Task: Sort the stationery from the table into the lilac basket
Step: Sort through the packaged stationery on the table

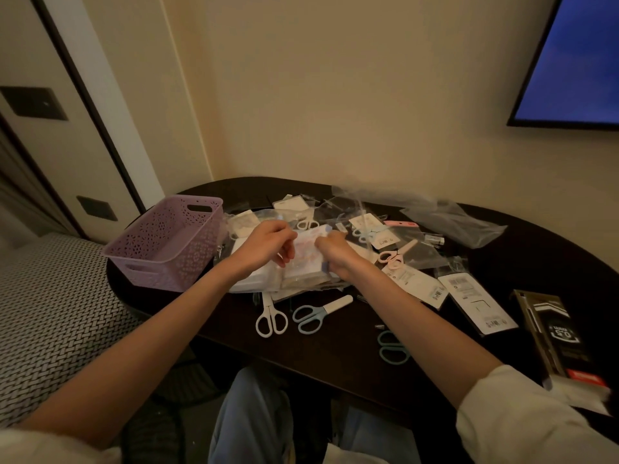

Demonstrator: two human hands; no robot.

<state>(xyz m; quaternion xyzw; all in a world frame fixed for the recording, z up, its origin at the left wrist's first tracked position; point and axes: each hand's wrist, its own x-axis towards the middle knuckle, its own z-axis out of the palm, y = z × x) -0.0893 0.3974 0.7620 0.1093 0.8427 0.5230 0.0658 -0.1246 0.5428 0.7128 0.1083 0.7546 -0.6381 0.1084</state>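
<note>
The lilac basket (167, 242) stands at the left of the dark table (335, 343), and I see nothing inside it. To its right lies a heap of stationery in clear wrappers. My left hand (268, 244) and my right hand (335, 251) both grip a pale wrapped packet (306, 244) on top of the heap, one at each side. White scissors (271, 316) and blue scissors (315, 314) lie loose in front of the heap. Pink scissors (393, 256) lie to its right.
Teal scissors (392, 348) lie near my right forearm. White carded packs (475, 301) and a black box (556, 336) sit at the right. Empty clear bags (449, 219) lie at the back right. A patterned seat (57, 309) adjoins the table's left edge.
</note>
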